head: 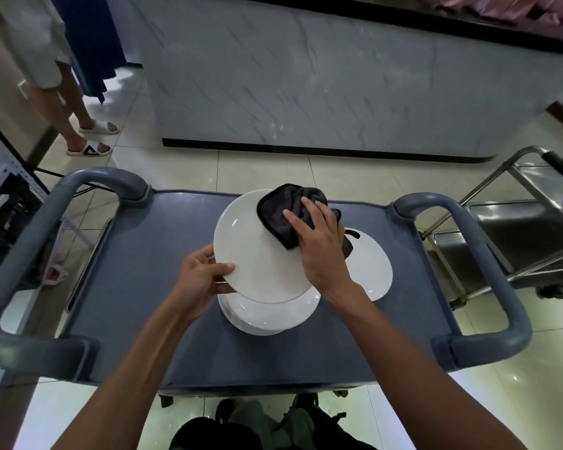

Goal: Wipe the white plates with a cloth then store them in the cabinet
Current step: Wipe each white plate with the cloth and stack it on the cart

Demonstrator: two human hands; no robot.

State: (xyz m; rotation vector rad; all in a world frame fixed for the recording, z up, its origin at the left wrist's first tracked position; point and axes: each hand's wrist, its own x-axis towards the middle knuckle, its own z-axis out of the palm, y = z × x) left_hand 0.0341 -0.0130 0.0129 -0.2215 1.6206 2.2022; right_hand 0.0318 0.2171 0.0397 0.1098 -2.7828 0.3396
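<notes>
A white plate (246,245) is held tilted above the grey cart top (150,280). My left hand (199,280) grips its near left rim, thumb on top. My right hand (319,241) presses a dark grey cloth (280,209) flat against the plate's upper right part. Beneath it a stack of white plates (273,315) rests on the cart. Another white plate (369,267) lies to the right, partly hidden by my right hand and the cloth.
The cart has thick grey handles at left (30,228) and right (488,254). A steel trolley (517,228) stands at the right. A marble-fronted counter (306,86) rises ahead. A person in white sandals (91,138) stands at the far left.
</notes>
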